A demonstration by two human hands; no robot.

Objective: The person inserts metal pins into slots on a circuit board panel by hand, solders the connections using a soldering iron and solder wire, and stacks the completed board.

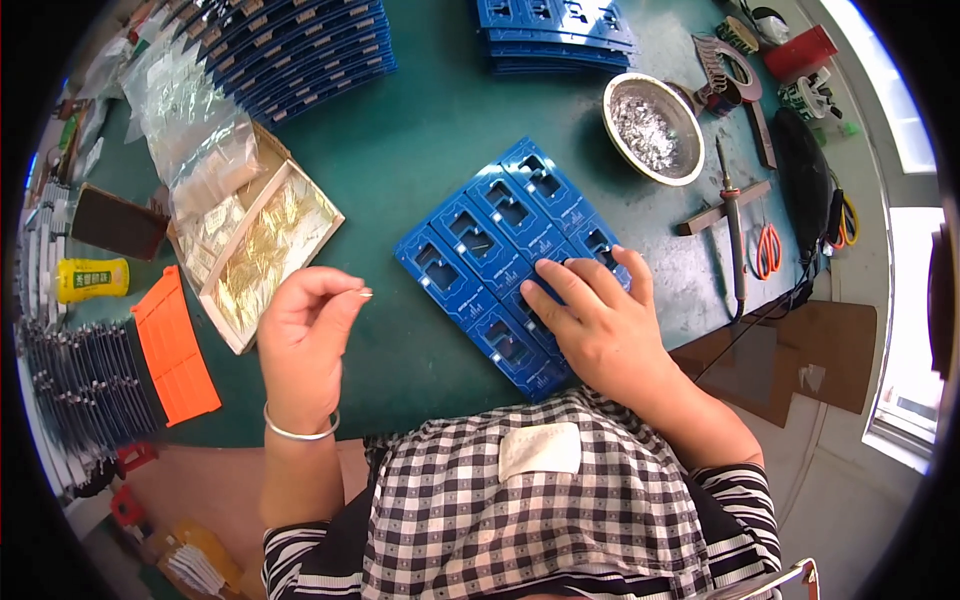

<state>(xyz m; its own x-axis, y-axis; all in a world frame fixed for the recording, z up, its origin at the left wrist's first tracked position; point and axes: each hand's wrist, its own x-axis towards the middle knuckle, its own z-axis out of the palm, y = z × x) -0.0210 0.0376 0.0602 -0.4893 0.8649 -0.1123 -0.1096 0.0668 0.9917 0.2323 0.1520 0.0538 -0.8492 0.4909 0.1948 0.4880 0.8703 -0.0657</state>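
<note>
My left hand [310, 315] is closed in a pinch, with thumb and forefinger together on a small metal pin [367, 294], only its bright tip showing. It hovers between a pin box and the blue circuit board panel [470, 262]. The panel lies tilted on the green table, with rows of square cut-outs. My right hand [605, 315] rests on its right part, fingers spread over the surface and hiding some of the cut-outs. Many thin gold-coloured pins [270, 255] lie loose in the shallow divided box [322, 212] beside my left hand.
Stacks of blue boards [310, 60] stand at the far left and far middle [560, 50]. A metal bowl [690, 150] holds silvery bits. A soldering iron [735, 240] and red-handled scissors [768, 252] lie at right. An orange tray [178, 345] and yellow bottle [95, 280] sit at left.
</note>
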